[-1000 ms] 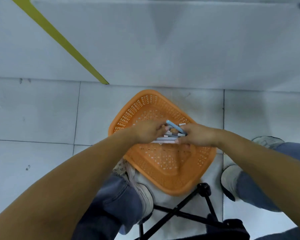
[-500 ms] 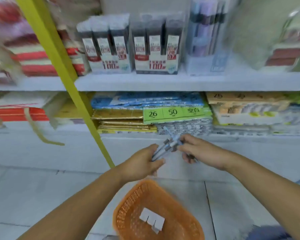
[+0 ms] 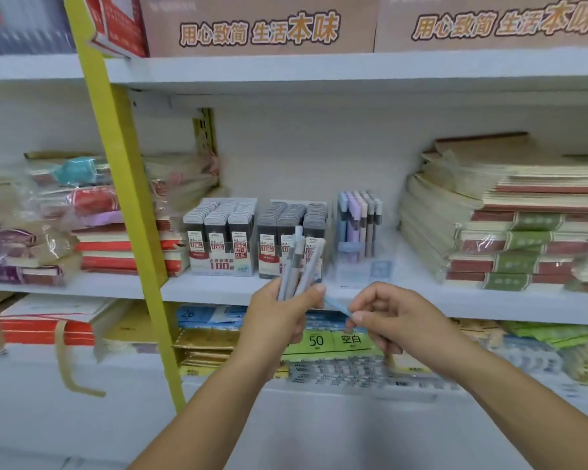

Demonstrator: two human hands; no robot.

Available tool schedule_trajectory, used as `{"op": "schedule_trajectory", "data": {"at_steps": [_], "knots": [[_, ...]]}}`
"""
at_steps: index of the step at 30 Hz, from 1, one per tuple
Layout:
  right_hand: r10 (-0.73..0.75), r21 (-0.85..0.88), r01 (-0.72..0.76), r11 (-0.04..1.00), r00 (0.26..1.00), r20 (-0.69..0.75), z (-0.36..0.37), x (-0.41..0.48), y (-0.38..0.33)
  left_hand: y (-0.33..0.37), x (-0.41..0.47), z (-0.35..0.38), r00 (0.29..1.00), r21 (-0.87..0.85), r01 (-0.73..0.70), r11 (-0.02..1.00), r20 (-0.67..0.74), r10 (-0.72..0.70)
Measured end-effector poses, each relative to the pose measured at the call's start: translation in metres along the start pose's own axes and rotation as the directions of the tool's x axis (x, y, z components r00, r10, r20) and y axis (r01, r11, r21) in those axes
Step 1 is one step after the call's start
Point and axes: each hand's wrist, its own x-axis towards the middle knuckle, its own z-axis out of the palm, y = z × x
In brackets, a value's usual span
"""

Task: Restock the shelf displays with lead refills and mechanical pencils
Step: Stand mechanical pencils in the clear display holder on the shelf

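Your mechanical pencils (image 3: 299,262) now stand upright in your left hand's (image 3: 275,320) curled grip, lifted from lower-shelf level to before the lead refill boxes (image 3: 218,239) at 12 o'clock. At 3 o'clock, your right hand (image 3: 398,320) pinches one blue pencil (image 3: 336,306), drawn apart.

The white middle shelf (image 3: 218,290) carries a clear pencil stand (image 3: 358,228), upright and filled with pastel mechanical pencils. Just left of the stand sit two boxes of lead refills, side by side and packed with rows of dark cases: the near refill box (image 3: 272,232), partly hidden, and the far refill box (image 3: 219,239). Right of the stand, a little apart, lies a tall stack of cream and red notebooks (image 3: 510,232). Far left of the stand, beyond the refill boxes, lie piles of wrapped notebooks (image 3: 92,225). Above the stand, the upper shelf (image 3: 319,67) bears pink cartons (image 3: 258,25) with printed lettering. Below the stand, the lower shelf (image 3: 48,368) holds flat paper packs (image 3: 204,344).
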Motion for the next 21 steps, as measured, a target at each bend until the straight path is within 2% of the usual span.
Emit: {"op": "schedule_trajectory", "data": {"at_steps": [3,6,7,8,10,12,13,15,18,21], "knots": [[-0.045,0.043,0.050,0.998,0.993,-0.112,-0.015,0.003,-0.019,0.006,0.011,0.010,1.000,-0.058,-0.004,0.998,-0.021,0.003],[-0.139,0.294,0.211,0.932,0.959,-0.247,-0.025,0.008,-0.033,0.007,0.019,0.020,1.000,-0.134,0.023,0.991,-0.018,-0.026],[-0.173,0.327,0.264,0.907,0.944,-0.282,-0.026,0.012,-0.037,0.007,0.022,0.024,1.000,-0.143,0.023,0.990,-0.014,-0.026],[-0.217,0.278,0.314,0.908,0.919,-0.328,-0.027,0.017,-0.042,0.008,0.025,0.027,1.000,-0.135,0.016,0.991,-0.013,-0.018],[-0.369,0.008,0.411,0.912,0.827,-0.425,-0.033,0.029,-0.054,0.011,0.032,0.030,1.000,-0.096,-0.007,0.995,-0.027,0.005],[-0.527,-0.219,0.482,0.848,0.734,-0.428,-0.042,0.044,-0.069,0.013,0.040,0.026,0.999,-0.079,-0.012,0.997,-0.050,0.008],[-0.574,-0.293,0.494,0.819,0.715,-0.399,-0.046,0.052,-0.077,0.013,0.043,0.023,0.998,-0.082,-0.003,0.997,-0.057,-0.002],[-0.604,-0.453,0.440,0.775,0.726,-0.329,-0.049,0.073,-0.086,0.010,0.048,0.018,0.998,-0.086,0.015,0.996,-0.054,-0.019],[-0.565,-0.711,0.263,0.652,0.794,-0.224,-0.047,0.104,-0.084,0.008,0.051,0.014,1.000,-0.071,-0.001,0.997,-0.029,-0.001],[-0.523,-0.802,0.215,0.558,0.841,-0.139,-0.047,0.121,-0.073,0.008,0.053,0.013,1.000,-0.086,-0.029,0.996,-0.008,0.028]]}}
